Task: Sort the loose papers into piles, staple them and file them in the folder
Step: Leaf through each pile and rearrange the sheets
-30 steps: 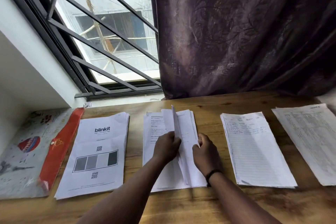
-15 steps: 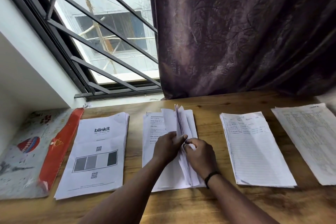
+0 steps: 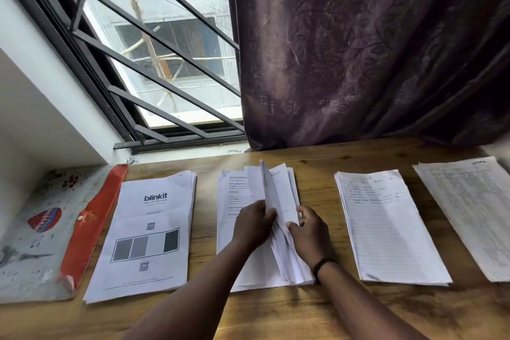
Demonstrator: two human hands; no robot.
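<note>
— At six o'clock on the table (image 3: 317,163), what have the hands got?

— I see my left hand (image 3: 252,225) and right hand (image 3: 310,232) both pinching lifted sheets of the middle pile (image 3: 234,193), one sheet standing up on edge between them.

— And around them?

— At nine o'clock lies the blinkit pile (image 3: 154,229), then the folder (image 3: 36,232) with its red flap. At three o'clock sit the lined pile (image 3: 386,224) and the table-printed pile (image 3: 474,212). At twelve hangs the curtain (image 3: 372,50).

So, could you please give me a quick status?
Both hands, left and right, gripping sheets of the middle pile. Folder far left, untouched. Nothing in the way.
</note>
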